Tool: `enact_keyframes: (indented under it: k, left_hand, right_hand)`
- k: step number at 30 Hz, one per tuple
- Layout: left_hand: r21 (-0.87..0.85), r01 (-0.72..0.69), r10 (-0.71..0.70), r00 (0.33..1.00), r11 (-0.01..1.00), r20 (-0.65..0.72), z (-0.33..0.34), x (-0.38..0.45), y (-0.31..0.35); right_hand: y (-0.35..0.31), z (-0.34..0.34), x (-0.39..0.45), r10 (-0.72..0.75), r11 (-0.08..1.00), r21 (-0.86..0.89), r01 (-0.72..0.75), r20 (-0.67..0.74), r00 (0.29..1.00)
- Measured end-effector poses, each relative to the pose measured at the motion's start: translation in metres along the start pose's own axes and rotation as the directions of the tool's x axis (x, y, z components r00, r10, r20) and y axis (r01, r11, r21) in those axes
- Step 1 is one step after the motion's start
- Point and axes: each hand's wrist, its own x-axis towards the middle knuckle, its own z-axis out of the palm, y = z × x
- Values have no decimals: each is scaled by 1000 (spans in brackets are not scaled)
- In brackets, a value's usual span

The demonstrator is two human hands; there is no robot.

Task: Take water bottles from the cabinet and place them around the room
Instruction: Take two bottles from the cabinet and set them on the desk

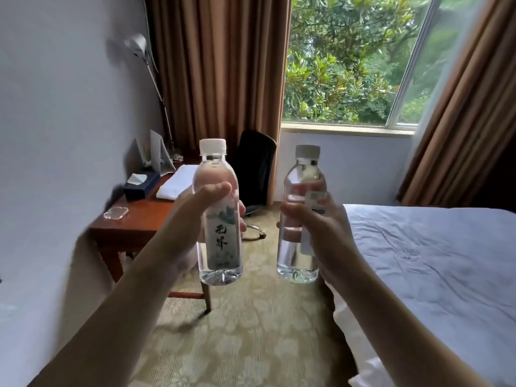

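Two bottles are out of the cabinet and in the air, so the fetching step looks done for this pair; the placing is all still to do.

The left hand (192, 219) has its grip clamped on the left bottle (219, 219), thumb across the front above the label and fingers wrapped round the back. The right hand (321, 233) has its grip clamped on the right bottle (301, 219) in the same way, thumb in front, fingers behind. Both bottles are upright, capped and full, held side by side but apart, above the carpet (251, 331) between the bench (139, 216) and the bed (432, 261).

Neither bottle rests on any surface yet. The cabinet is not in view, so I cannot tell whether more bottles wait there. No other bottle shows anywhere in the room.

The bench at the left already carries a tissue box (141, 184), a folded towel (178, 182) and a small clear tray (116, 212), with bare wood near the front edge; it seems the nearest likely spot for one bottle.
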Motion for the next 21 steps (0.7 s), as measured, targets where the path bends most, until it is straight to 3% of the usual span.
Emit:
enact_keyframes:
  k: [5,11,21]
  left_hand:
    - [11,-23,23,999,1000,29,-2,101,-23]
    - [71,-77,82,994,994,-73,-8,211,-60]
    - [215,29,70,895,976,-440,-61,331,-102]
  right_hand:
    - [29,-19,96,-17,1000,14,17,-5,1000]
    - [85,-41,230,-20,999,42,17,70,997]
    - [162,-1,442,12,993,101,-59,409,912]
